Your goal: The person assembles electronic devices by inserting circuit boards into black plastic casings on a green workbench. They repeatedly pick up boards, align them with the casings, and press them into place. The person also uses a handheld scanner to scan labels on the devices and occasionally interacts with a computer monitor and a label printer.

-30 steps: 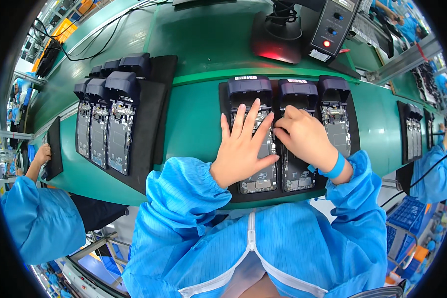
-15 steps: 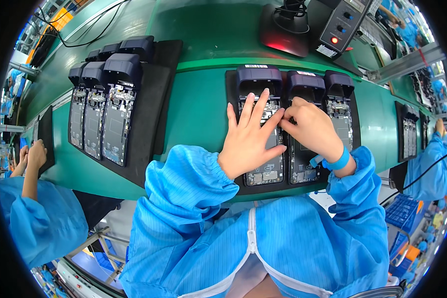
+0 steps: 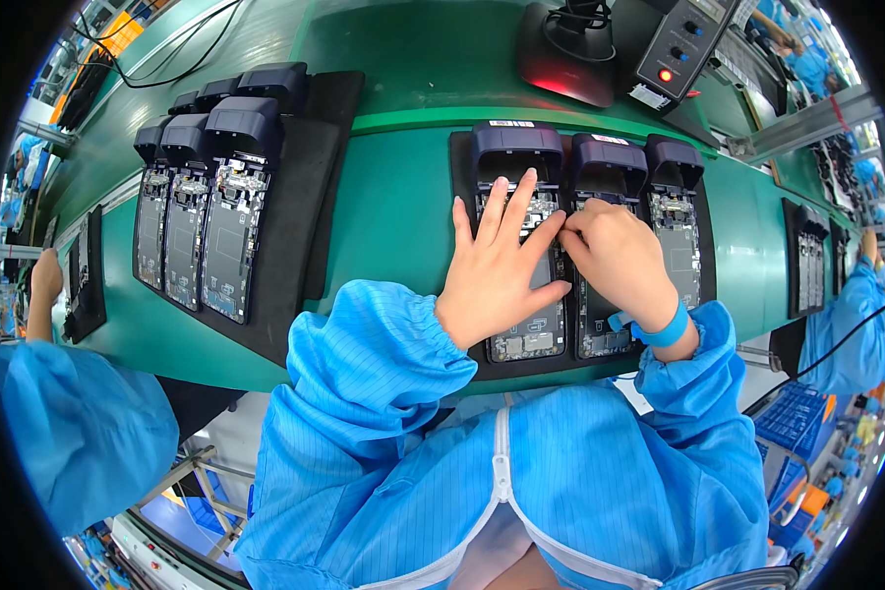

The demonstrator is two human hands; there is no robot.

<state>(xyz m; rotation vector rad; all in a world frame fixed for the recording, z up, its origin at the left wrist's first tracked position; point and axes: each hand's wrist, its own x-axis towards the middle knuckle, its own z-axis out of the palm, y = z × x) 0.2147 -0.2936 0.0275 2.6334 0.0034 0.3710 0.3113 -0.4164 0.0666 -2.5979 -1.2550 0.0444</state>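
Three opened handheld devices with bare circuit boards and dark raised housings lie side by side on a black mat (image 3: 459,162) in front of me. Over the left device (image 3: 521,344) my left hand (image 3: 497,267) lies with its fingers spread, covering the middle of its board. My right hand (image 3: 619,258), a blue band (image 3: 667,329) on its wrist, is closed in a pinch at the tip of my left index finger, by the left device's right edge. What the pinch holds, if anything, is hidden. Beneath that hand is the middle device (image 3: 605,339); the right device (image 3: 676,221) stands free of both hands.
To the left, several similar opened devices (image 3: 231,221) rest on another black mat (image 3: 305,197). A black stand with a red glow (image 3: 565,74) and a control box with knobs (image 3: 678,49) occupy the back. Co-workers' sleeves show at far left (image 3: 88,423) and far right (image 3: 846,334).
My hands keep nearly the same pose; the right hand's pinch has tightened slightly. At far left, the co-worker's hands have shifted and a mat with devices shows there.
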